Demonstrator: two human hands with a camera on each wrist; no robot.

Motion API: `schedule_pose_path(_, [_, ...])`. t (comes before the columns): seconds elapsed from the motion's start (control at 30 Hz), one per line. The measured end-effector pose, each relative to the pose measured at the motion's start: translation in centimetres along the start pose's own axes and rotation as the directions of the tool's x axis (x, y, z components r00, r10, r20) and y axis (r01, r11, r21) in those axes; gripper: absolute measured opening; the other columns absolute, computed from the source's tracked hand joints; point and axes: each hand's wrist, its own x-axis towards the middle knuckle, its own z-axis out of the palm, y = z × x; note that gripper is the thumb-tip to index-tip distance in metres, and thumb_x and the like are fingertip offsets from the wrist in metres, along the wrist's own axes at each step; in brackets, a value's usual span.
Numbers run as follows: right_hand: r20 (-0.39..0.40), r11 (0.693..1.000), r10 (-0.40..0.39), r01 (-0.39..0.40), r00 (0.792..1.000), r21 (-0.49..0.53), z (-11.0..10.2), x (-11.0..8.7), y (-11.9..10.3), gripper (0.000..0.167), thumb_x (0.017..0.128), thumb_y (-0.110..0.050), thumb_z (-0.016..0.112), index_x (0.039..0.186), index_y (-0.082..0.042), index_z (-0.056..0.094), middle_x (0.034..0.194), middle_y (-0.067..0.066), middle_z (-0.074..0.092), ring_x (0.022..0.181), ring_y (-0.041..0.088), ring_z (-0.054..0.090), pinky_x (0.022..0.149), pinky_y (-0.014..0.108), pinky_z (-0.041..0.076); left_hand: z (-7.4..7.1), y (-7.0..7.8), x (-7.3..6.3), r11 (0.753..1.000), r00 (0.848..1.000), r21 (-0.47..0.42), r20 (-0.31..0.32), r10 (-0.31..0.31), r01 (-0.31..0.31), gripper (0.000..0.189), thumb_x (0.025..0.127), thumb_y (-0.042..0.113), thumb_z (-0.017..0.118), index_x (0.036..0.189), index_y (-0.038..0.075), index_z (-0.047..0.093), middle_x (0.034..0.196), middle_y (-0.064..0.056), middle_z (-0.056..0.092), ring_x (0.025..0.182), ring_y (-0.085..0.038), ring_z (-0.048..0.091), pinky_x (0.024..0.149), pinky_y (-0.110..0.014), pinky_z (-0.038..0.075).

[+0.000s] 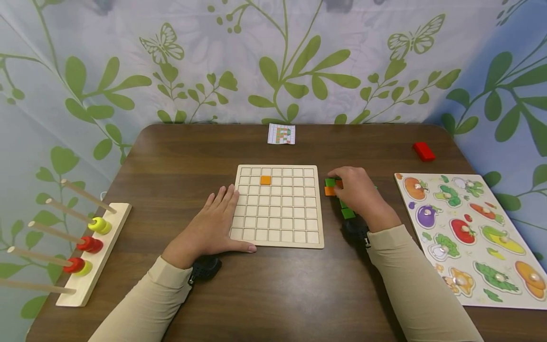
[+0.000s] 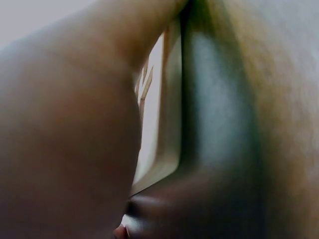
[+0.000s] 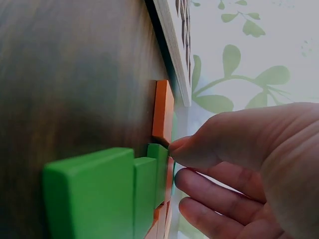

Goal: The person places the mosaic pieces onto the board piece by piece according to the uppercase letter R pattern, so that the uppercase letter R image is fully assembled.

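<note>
A square wooden grid board point(image 1: 273, 241) lies in the middle of the table with one orange tile point(image 1: 265, 180) in an upper cell. My left hand point(image 1: 213, 225) rests along the board's left edge, fingers spread straight and thumb by the lower edge; in the left wrist view the palm's side blocks much of the board. To the board's right, my right hand point(image 1: 356, 190) reaches down over a cluster of green tiles point(image 3: 89, 191) and orange tiles point(image 3: 163, 109). Its thumb tip meets the tiles' edges, the other fingers bent behind it. The index fingertip is hidden, so I cannot tell whether it pinches one.
A small pattern card point(image 1: 281, 134) lies at the table's back edge. At the left stands a wooden peg rack point(image 1: 91, 266) with red and yellow beads. A vegetable puzzle board point(image 1: 470, 237) lies at the right, with a red block point(image 1: 424, 151) behind it.
</note>
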Motion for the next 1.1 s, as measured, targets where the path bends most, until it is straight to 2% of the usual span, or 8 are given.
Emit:
schedule_pose_path(0.4, [0.031,1.0,0.019,-0.02,0.999,0.009,-0.06,0.29,0.23,0.039,0.094,0.009,0.068,0.133,0.005,0.069,0.132,0.025,0.065,0.11,0.04,0.059,0.085,0.052,0.054,-0.1,0.01,0.22,1.0,1.0,0.002,0.007,0.004,-0.004,0.146,0.071,0.096,0.061,0.165,-0.007,0.016,0.171,-0.026,0.011,0.157,-0.042,0.011,0.124,-0.056,0.013])
schedule_pose_path(1.1, [0.013,0.996,-0.068,0.068,0.998,-0.054,0.41,0.51,0.57,0.031,0.094,0.006,0.072,0.125,0.007,0.073,0.126,0.025,0.069,0.12,0.046,0.056,0.098,0.058,0.05,0.03,-0.11,0.03,1.0,1.0,-0.001,0.006,0.002,-0.002,0.146,0.071,0.096,0.061,0.165,-0.007,0.016,0.171,-0.026,0.012,0.157,-0.042,0.011,0.124,-0.055,0.013])
